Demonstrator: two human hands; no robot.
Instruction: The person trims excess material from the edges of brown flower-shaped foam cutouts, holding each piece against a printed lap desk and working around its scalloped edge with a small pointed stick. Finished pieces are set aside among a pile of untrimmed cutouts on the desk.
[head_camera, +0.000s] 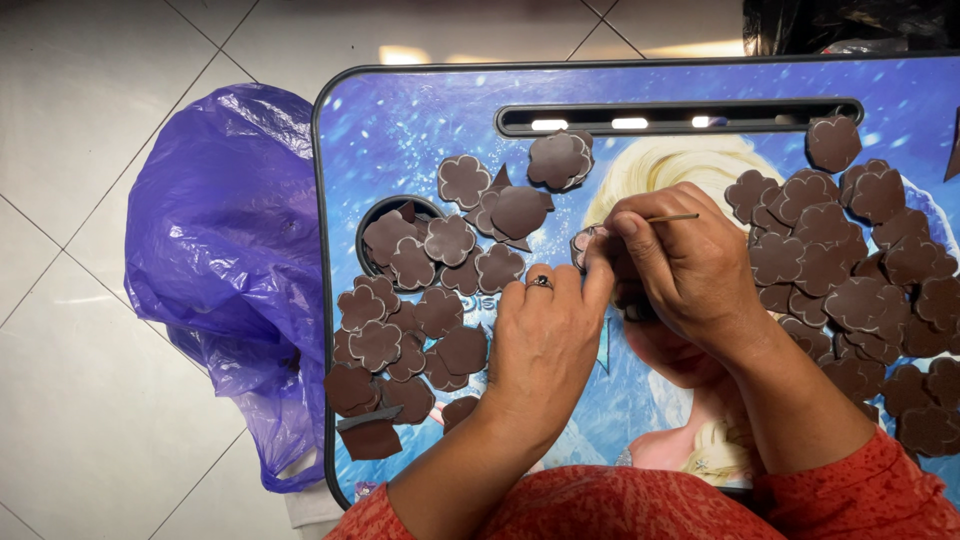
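A: State of each hand?
B: Left hand (545, 345) fingers pinch a brown flower-shaped piece (582, 245) at worktop (400, 120) centre. Right hand (690, 265) fingers are closed on a thin stick (672, 217), tip at that piece.
A: Surroundings?
B: Brown piece piles lie left (420, 300) and right (850, 280); purple bag (220, 250) on the floor, far left

flower cutouts (420, 300) on lap tray (420, 110), bag (215, 250) left

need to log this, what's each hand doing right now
Left hand: pinching a small flower-shaped piece.
Right hand: closed on a thin stick.
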